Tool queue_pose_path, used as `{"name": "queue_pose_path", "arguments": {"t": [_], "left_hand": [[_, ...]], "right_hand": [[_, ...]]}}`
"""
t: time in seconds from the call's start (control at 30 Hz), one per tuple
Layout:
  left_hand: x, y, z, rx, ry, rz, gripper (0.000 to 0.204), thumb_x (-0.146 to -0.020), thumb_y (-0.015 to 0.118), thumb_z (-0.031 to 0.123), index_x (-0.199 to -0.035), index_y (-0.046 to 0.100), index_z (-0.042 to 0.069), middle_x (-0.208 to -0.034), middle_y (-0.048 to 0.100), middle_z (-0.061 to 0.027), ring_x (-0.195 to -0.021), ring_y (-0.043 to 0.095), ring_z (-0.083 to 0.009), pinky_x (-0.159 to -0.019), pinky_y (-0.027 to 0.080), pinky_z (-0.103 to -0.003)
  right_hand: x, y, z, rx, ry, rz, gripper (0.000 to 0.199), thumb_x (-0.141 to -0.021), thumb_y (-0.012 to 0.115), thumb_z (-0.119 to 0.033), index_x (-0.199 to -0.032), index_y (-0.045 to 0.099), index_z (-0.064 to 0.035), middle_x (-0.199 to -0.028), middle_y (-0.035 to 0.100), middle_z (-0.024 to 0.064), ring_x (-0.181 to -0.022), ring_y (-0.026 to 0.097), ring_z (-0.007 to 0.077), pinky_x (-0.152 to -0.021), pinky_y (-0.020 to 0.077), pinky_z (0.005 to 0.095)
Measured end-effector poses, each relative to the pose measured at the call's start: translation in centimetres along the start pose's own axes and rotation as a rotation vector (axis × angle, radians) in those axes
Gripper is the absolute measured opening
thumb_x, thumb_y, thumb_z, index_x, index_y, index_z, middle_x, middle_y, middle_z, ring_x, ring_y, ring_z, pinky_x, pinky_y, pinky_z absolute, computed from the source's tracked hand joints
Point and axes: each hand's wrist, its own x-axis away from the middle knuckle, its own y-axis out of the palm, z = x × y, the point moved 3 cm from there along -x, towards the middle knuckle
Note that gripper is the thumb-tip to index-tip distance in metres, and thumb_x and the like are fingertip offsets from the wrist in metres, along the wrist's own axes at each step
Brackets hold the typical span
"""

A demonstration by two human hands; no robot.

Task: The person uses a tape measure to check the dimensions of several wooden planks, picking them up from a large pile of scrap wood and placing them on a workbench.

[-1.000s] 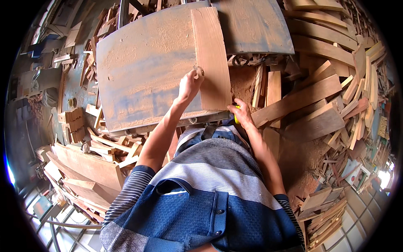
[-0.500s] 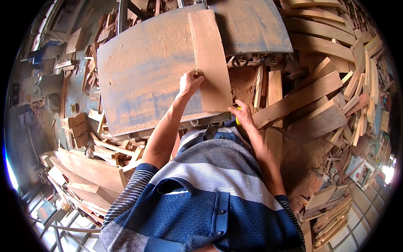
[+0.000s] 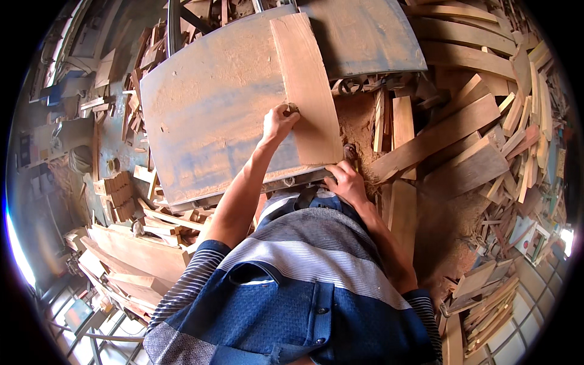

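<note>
A long pale wooden board [image 3: 313, 100] lies flat on the dusty metal machine table [image 3: 207, 115], its near end close to my body. My left hand [image 3: 280, 125] is closed against the board's left edge, fingers curled. A small dark spot shows at those fingertips, too small to name. My right hand [image 3: 345, 182] is at the board's near end, thumb and fingers bent around that edge. The undersides of its fingers are hidden.
A second metal table [image 3: 365, 36] adjoins at the far right. Stacked planks and offcuts [image 3: 462, 134] crowd the right side over sawdust. More boards [image 3: 140, 249] lean at the lower left. Metal posts [image 3: 174, 30] rise at the far edge.
My right hand has shifted from the board's near right corner slightly down onto its near end. The yellow thing under it is out of sight. My left hand stays at the board's edge.
</note>
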Motion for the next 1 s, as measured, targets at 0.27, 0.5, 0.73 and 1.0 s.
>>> {"name": "queue_pose_path", "arguments": {"t": [0.27, 0.5, 0.73, 1.0], "left_hand": [[-0.3, -0.2, -0.8, -0.002, 0.011, -0.022, 0.033, -0.078, 0.074, 0.031, -0.084, 0.069, -0.001, -0.073, 0.07, -0.0161, -0.066, 0.069, -0.0255, -0.067, 0.055, -0.039], [0.0, -0.2, 0.0, 0.031, 0.04, -0.002, 0.033, -0.077, 0.075, 0.03, -0.083, 0.068, -0.002, -0.073, 0.07, -0.0171, -0.067, 0.069, -0.0271, -0.067, 0.054, -0.04], [0.0, 0.0, -1.0, -0.006, 0.078, 0.033, 0.033, -0.08, 0.076, 0.029, -0.089, 0.07, -0.002, -0.074, 0.071, -0.0124, -0.066, 0.067, -0.0168, -0.063, 0.054, -0.035], [0.5, 0.0, -0.7, 0.032, 0.039, 0.064, 0.033, -0.076, 0.076, 0.031, -0.089, 0.071, 0.001, -0.079, 0.072, -0.0171, -0.073, 0.071, -0.0297, -0.071, 0.056, -0.04]], "right_hand": [[1.1, -1.1, 0.0, -0.34, 0.483, -0.072, 0.04, -0.081, 0.076, -0.024, -0.112, 0.071, 0.0011, -0.092, 0.07, 0.0141, -0.086, 0.069, 0.0262, -0.082, 0.053, 0.0362], [2.3, -1.2, 3.0, -0.691, 0.837, -0.053, 0.043, -0.088, 0.073, -0.025, -0.12, 0.068, 0.0036, -0.101, 0.072, 0.011, -0.093, 0.07, 0.0194, -0.086, 0.0525, 0.0299], [1.5, -1.3, 3.5, -0.585, 0.786, -0.085, 0.043, -0.09, 0.071, -0.024, -0.122, 0.067, 0.0032, -0.104, 0.073, 0.012, -0.091, 0.069, 0.018, -0.082, 0.0534, 0.0294], [0.7, -2.2, 3.7, -0.57, 0.824, -0.147, 0.05, -0.09, 0.072, -0.027, -0.129, 0.064, 0.003, -0.107, 0.069, 0.0106, -0.084, 0.066, 0.0178, -0.074, 0.0526, 0.0309]]}}
